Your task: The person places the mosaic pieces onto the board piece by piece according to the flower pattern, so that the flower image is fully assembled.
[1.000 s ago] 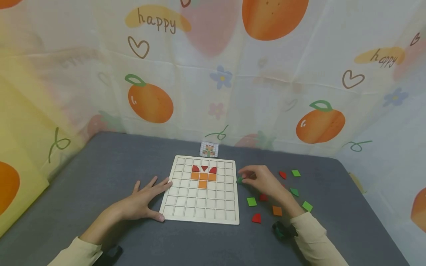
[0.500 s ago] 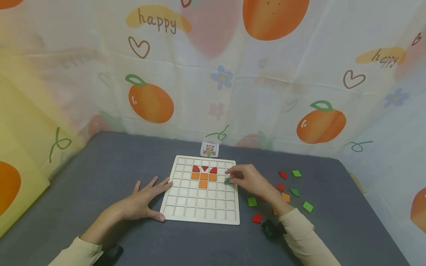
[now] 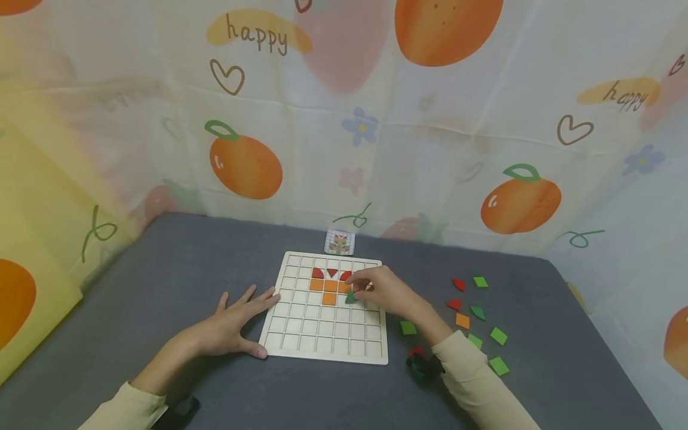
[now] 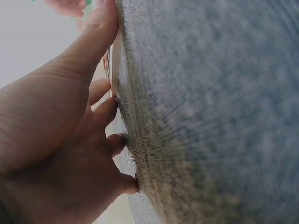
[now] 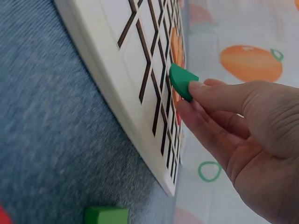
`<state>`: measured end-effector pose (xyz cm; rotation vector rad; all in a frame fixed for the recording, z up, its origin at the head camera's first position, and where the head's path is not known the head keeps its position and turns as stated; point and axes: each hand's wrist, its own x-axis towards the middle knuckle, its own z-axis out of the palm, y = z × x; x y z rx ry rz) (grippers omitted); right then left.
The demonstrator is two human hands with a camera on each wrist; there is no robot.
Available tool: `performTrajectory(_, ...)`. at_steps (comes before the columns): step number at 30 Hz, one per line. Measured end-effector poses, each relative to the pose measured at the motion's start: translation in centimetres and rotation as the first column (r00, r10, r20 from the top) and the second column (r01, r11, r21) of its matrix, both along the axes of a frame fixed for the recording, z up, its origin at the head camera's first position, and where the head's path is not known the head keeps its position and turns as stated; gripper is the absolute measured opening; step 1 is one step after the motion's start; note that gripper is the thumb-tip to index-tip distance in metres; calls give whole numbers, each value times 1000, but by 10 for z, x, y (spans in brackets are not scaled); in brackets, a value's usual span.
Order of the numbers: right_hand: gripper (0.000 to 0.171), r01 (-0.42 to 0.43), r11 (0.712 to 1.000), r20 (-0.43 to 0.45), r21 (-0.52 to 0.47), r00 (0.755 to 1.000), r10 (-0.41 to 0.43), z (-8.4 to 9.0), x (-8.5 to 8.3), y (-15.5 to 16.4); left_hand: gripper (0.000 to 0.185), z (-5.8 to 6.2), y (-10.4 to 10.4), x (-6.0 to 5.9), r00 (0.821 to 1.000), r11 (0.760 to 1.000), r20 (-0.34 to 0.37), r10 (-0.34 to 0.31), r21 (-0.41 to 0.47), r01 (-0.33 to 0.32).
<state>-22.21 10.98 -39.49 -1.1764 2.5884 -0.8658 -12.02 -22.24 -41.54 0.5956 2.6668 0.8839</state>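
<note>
A white grid board (image 3: 301, 341) lies on the dark table. Red pieces with curved or pointed outlines and orange squares (image 3: 329, 298) fill some of its upper-middle cells. My right hand (image 3: 388, 292) pinches a dark green quarter-round tile (image 5: 182, 80) between thumb and fingers, over the board just right of the lowest orange square. In the right wrist view the tile is tilted, its corner close to the grid. My left hand (image 3: 231, 325) rests at the board's left edge, fingers spread, with thumb and fingertips touching the rim.
Loose red, orange and green tiles (image 3: 498, 335) are scattered right of the board, some beside the right forearm. A small pattern card (image 3: 339, 243) lies behind the board. A fruit-print curtain (image 3: 430, 149) hangs at the table's back edge.
My right hand has moved left from beside the board to over its cells, carrying the dark green tile. The left hand has stayed in place.
</note>
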Motion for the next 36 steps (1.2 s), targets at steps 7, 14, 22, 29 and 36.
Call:
performTrajectory(7, 28, -29, 1000, 16, 8, 999, 28, -2, -1, -9, 106, 1, 1, 0, 1000, 1000, -2, 4, 2, -4)
performTrajectory(14, 24, -27, 1000, -6, 15, 1000, 27, -5, 2, -16, 106, 0, 1, 0, 1000, 1000, -3, 2, 3, -2)
performTrajectory(22, 22, -11, 1000, -41, 4, 999, 11, -6, 3, -22, 106, -1, -1, 0, 1000, 1000, -6, 2, -1, -2)
performTrajectory(29, 23, 19, 1000, -44, -6, 999, -19, -6, 5, -25, 106, -1, 0, 0, 1000, 1000, -7, 5, 1, -5)
performTrajectory(36, 22, 23, 999, -42, -30, 999, -24, -9, 5, -26, 106, 0, 0, 0, 1000, 1000, -5, 2, -2, -2)
